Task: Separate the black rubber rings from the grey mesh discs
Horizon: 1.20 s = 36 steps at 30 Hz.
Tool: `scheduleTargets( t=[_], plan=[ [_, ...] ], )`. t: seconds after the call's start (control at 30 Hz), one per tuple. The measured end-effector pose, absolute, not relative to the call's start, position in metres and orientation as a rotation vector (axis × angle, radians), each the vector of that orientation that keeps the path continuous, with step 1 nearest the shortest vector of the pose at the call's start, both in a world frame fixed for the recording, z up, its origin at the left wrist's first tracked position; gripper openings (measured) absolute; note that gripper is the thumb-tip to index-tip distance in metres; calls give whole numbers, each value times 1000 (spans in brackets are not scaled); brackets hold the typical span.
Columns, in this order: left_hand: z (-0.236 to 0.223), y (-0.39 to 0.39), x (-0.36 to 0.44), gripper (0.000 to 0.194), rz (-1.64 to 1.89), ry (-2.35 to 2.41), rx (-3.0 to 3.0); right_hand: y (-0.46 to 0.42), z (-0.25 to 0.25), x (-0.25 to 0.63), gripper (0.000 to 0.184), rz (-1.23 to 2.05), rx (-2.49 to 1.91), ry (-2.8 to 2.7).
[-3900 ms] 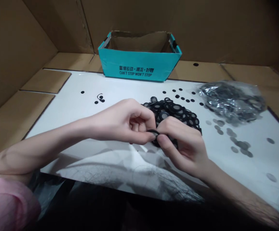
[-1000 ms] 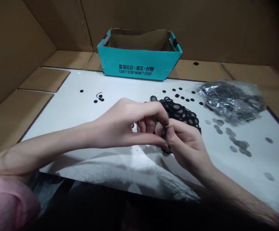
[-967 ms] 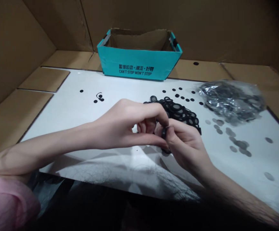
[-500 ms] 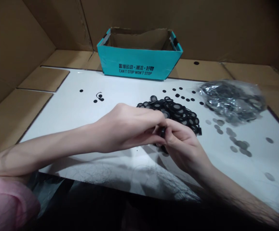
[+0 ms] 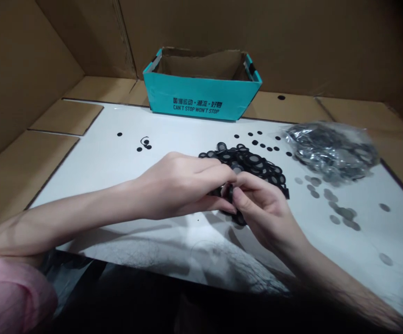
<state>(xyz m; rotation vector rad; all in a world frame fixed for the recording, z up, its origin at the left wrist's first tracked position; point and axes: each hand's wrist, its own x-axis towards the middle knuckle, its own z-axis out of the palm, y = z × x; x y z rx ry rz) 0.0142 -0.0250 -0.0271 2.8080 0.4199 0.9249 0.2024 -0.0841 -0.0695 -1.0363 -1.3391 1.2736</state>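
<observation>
Just in front of the pile, my left hand [image 5: 187, 185] and my right hand [image 5: 269, 206] meet at the fingertips. Between them is a small black round piece [image 5: 230, 191], mostly covered by fingers. The right thumb and index finger pinch it, and the left thumb and fingers close around its other side. Behind the hands lies a heap of black round pieces with grey centres [image 5: 254, 159], its near part hidden by my fingers.
A turquoise open box [image 5: 201, 97] stands at the back. On the right lie a clear plastic bag [image 5: 329, 148] of dark pieces and scattered grey discs [image 5: 345, 213]. Small black discs [image 5: 270, 149] dot the white table surface [image 5: 118, 167]. Cardboard walls [image 5: 257, 28] surround it.
The camera view has shifted slightly. My left thumb and fingers have parted a little around the black piece, and the right fingertips have moved slightly left.
</observation>
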Motion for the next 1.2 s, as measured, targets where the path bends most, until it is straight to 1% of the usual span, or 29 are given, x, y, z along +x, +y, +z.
scheduleTargets(
  t=[0.27,0.4,0.5,0.87,1.07,1.13,1.2],
  plan=[
    [-26,-27,14,15,876,403,2814,-84,-71,205,19,1230,-1069,-1375],
    [-26,-26,13,16,891,383,2889,-83,-63,202,15,1137,-1090,-1445],
    [-27,-25,14,20,880,381,2951,-84,-56,198,11,1018,-1193,-1490],
    [-33,-24,15,21,908,440,3087,-85,-57,196,10,826,-1263,-1558],
    [-35,-21,15,27,913,466,3113,-84,-59,198,12,728,-1260,-1633],
    [-33,-18,13,27,899,442,3093,-84,-58,201,14,648,-1253,-1675],
    [-27,-12,9,26,889,414,3038,-84,-55,208,16,491,-1249,-1763]
  ],
)
